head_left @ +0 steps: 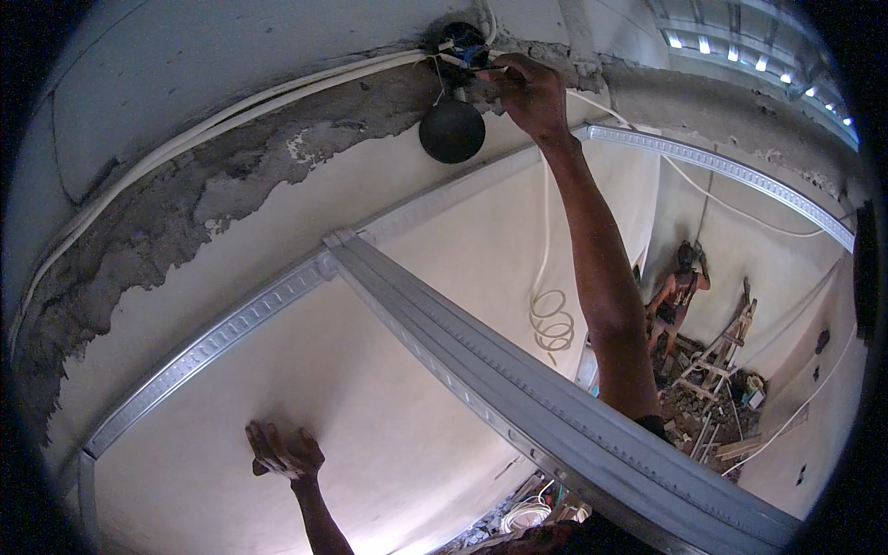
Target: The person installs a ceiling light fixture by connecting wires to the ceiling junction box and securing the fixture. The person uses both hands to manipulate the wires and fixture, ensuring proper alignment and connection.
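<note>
electrical box (462,35): right hand (529,91) at its wires (473,54), cannot tell its grip; left hand (289,451) by the wall (388,398), grip released; bracing there should steady fingerwork.

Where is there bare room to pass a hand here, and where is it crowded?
Free: around the left hand, between the slotted wall rail and the grey metal channel. Another opening lies between that channel and the curved perforated rail, partly taken by the right forearm. Crowded: around the wiring, black disc and right hand.
</note>
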`<action>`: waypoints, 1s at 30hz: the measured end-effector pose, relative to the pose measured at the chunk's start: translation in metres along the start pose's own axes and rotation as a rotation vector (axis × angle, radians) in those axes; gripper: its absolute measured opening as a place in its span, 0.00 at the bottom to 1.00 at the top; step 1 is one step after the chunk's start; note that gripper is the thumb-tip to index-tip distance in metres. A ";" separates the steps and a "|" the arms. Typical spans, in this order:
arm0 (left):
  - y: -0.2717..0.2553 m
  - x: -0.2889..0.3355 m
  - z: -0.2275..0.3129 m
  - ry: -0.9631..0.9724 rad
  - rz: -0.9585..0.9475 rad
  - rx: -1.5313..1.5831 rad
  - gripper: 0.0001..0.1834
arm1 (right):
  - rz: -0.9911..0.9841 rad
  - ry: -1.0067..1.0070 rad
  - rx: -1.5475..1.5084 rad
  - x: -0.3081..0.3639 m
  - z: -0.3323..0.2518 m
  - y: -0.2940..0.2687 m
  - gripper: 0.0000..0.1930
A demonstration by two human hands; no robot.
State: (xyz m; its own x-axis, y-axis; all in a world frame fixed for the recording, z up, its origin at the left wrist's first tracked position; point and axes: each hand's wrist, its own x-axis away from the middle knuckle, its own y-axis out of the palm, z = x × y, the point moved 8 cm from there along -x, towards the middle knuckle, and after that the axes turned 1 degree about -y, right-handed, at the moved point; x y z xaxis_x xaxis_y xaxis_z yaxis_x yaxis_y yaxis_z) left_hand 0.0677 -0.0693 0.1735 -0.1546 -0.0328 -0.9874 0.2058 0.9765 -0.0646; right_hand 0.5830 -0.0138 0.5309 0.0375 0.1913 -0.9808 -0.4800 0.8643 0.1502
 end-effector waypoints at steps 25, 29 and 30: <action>-0.003 -0.007 0.005 -0.014 0.019 0.005 0.33 | -0.359 -0.429 0.253 -0.075 -0.065 0.011 0.05; -0.004 -0.009 0.007 -0.009 -0.040 -0.063 0.29 | -0.317 -0.306 0.107 -0.073 -0.028 0.016 0.04; -0.005 -0.009 0.008 -0.004 -0.032 -0.053 0.29 | -0.318 -0.218 0.125 -0.068 -0.015 0.012 0.06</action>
State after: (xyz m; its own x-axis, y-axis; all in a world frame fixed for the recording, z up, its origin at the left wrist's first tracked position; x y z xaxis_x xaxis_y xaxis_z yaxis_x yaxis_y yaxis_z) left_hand 0.0754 -0.0756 0.1813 -0.1566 -0.0648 -0.9855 0.1498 0.9848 -0.0885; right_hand 0.5618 -0.0230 0.5973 0.3584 -0.0125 -0.9335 -0.3046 0.9436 -0.1295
